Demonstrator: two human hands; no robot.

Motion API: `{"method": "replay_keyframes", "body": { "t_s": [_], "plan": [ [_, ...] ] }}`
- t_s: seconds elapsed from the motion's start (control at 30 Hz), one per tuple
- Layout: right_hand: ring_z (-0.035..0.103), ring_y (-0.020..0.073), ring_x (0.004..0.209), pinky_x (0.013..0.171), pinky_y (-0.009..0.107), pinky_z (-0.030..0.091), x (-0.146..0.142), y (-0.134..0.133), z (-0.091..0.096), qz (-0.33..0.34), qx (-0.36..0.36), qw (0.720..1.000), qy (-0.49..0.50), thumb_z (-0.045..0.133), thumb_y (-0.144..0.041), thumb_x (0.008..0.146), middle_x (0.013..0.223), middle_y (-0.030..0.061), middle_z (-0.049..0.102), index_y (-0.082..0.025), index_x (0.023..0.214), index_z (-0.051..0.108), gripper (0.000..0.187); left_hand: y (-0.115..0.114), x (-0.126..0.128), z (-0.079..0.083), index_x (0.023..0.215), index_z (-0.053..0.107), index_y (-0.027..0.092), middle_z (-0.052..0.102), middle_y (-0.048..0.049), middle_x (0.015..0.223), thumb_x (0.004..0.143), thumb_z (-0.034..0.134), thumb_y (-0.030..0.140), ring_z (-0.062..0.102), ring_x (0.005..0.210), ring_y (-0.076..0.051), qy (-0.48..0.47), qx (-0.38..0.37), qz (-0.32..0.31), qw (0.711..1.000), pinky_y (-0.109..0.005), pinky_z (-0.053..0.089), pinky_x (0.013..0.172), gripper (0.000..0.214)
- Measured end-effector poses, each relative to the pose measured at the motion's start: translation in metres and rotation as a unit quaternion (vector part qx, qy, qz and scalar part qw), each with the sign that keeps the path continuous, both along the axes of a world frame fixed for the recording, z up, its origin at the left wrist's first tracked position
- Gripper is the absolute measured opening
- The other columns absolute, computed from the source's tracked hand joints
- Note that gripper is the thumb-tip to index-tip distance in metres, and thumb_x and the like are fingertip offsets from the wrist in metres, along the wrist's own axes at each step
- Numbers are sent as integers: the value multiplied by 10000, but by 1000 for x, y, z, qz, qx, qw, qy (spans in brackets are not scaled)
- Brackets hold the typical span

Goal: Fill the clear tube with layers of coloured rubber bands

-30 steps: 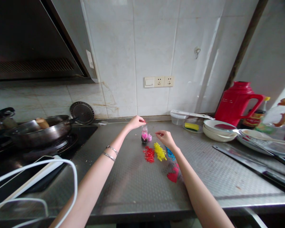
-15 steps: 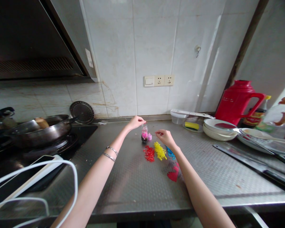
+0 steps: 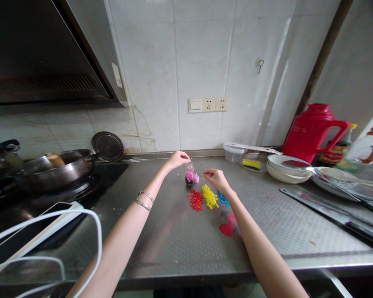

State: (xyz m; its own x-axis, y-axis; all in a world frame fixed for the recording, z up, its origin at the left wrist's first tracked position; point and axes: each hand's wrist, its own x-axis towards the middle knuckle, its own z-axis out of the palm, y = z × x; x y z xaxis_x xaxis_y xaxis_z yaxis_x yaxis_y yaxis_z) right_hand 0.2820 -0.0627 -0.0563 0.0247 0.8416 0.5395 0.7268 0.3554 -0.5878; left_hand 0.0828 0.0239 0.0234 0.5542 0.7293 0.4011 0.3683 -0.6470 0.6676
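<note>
A small clear bottle with pink and dark bits inside stands on the steel counter. My left hand is pinched closed just above the bottle's mouth; what it pinches is too small to make out. My right hand hovers to the right of the bottle, fingertips pinched together. Below it lie small piles of red pieces, yellow pieces and blue pieces. A pink bit lies beside the bottle. A red flat piece lies next to my right forearm.
A wok sits on the stove at left, with a white cable in front. At right are a red thermos jug, stacked plates, a plastic box with a sponge, a bottle and a long knife.
</note>
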Motion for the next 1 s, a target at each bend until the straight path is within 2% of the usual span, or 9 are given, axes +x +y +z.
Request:
{"method": "replay_keyframes", "body": {
  "t_s": [0.1,0.2,0.37,0.53,0.63,0.8,1.0],
  "plan": [
    [593,151,649,611,226,431,-2,-2,3,29,-26,999,3,513,-226,707,742,52,696,-155,803,711,231,-3,-4,-4,742,677,92,642,-53,665,649,608,279,534,604,-117,-32,-8,32,999,-219,393,563,220],
    [585,145,633,571,209,417,-7,-5,8,91,-89,992,-10,549,-252,685,701,34,688,-151,790,717,222,-7,-11,-15,750,668,89,625,-49,630,677,585,276,511,567,-106,-63,-27,72,995,-210,380,530,217],
    [570,122,608,537,183,390,-17,-15,18,201,-175,961,-72,603,-268,630,669,-9,673,-180,824,723,245,-10,-28,-47,714,651,90,616,-44,621,695,549,243,507,537,-100,-61,-63,86,992,-212,382,524,184],
    [568,117,611,514,169,378,-22,-21,21,221,-217,943,-125,631,-203,564,670,-23,670,-223,771,729,230,-12,-43,-84,722,645,92,610,-33,594,699,544,247,514,521,-104,-32,-90,82,992,-219,388,538,186],
    [559,114,580,487,169,366,-24,-20,17,207,-229,939,-152,647,-172,542,656,-18,670,-222,740,728,220,-16,-47,-97,721,640,92,611,-32,587,699,543,245,512,512,-105,-30,-106,92,990,-222,392,539,183],
    [542,96,531,467,155,351,-30,-16,10,209,-234,936,-158,600,-96,554,573,-26,649,-211,673,724,206,-26,-49,-103,697,640,100,634,-43,631,690,533,247,523,526,-108,-25,-120,85,989,-226,403,550,182],
    [554,105,546,489,166,365,-33,-12,4,210,-212,942,-155,593,-121,581,584,-15,659,-194,678,727,180,-33,-51,-102,696,645,106,628,-38,614,690,525,247,523,530,-111,-20,-125,101,987,-223,403,544,185]
  ]
}}
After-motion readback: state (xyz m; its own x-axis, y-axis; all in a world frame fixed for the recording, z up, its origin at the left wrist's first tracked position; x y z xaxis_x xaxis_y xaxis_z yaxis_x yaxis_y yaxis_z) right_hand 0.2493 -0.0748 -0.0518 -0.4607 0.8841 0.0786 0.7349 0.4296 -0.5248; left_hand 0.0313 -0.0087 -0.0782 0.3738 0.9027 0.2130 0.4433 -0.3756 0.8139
